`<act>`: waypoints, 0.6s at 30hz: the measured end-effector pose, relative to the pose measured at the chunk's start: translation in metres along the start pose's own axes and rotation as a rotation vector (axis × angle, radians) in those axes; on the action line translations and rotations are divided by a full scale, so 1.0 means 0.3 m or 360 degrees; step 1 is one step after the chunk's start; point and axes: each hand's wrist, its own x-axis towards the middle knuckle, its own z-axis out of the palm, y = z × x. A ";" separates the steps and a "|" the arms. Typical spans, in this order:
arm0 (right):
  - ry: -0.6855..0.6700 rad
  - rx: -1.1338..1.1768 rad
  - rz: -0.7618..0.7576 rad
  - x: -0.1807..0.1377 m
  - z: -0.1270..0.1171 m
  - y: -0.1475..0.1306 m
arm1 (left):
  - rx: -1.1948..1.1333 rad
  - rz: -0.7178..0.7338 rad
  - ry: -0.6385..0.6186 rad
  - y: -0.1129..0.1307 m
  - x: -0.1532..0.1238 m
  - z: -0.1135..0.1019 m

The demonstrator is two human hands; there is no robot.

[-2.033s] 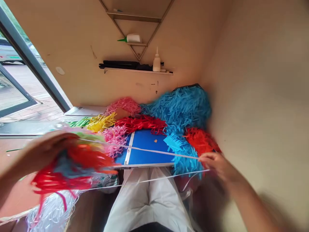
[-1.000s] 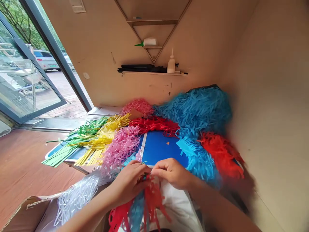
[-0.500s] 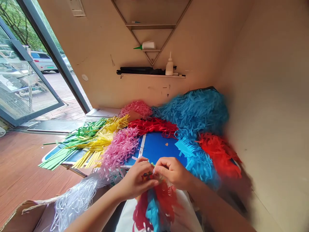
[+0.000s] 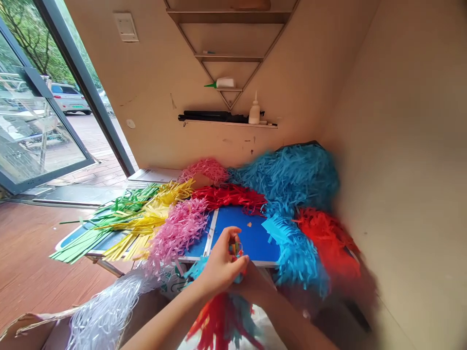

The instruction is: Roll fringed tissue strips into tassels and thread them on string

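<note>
My left hand (image 4: 223, 260) is closed, its fingers curled round the top of a bunch of paper tassels (image 4: 211, 316). Small multicoloured bits of the bunch show between its thumb and fingers. Close against it and slightly lower, my right hand (image 4: 255, 284) is closed round the same bunch, with most of its fingers hidden. Red and blue fringed strips hang below both hands over a white cloth on my lap. More light blue fringe (image 4: 197, 268) sticks out to the left, behind my left wrist.
Green (image 4: 83, 238), yellow (image 4: 156, 209), pink (image 4: 182, 223), dark red (image 4: 233, 197) and blue (image 4: 292, 175) fringe lies on a blue folding table (image 4: 251, 238). White strands (image 4: 109, 301) spill from a cardboard box at lower left. A wall shelf (image 4: 229, 122) holds a bottle (image 4: 254, 112). A glass door stands at left.
Before, my hands were side by side, pinching at the top of the tassels. Now my right hand has moved lower behind my left, and the hanging fringe has turned and shifted left.
</note>
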 end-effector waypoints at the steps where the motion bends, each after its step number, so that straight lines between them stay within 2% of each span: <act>1: 0.0057 0.0117 -0.0011 0.001 -0.003 0.006 | -0.0030 -0.0011 -0.0013 -0.015 -0.002 0.004; 4: 0.0201 0.0403 -0.0014 0.002 -0.030 0.030 | -0.0350 -0.0187 -0.0184 -0.089 -0.023 0.013; 7: 0.0309 0.0399 0.0004 0.004 -0.052 0.057 | -0.0833 -0.0368 -0.0372 -0.165 -0.057 0.028; 9: 0.0353 0.0369 0.0026 0.007 -0.048 0.072 | -0.0988 -0.0378 -0.0380 -0.197 -0.079 0.038; 11: 0.0374 0.0363 0.0096 0.012 -0.030 0.079 | -0.0986 -0.0385 -0.0393 -0.213 -0.094 0.045; 14: 0.0365 0.0345 0.0212 0.019 -0.002 0.076 | -0.0849 -0.0549 -0.0391 -0.223 -0.098 0.047; 18: 0.0171 0.0437 0.0290 0.001 -0.030 0.071 | -0.0793 -0.0743 -0.0198 -0.231 -0.081 -0.012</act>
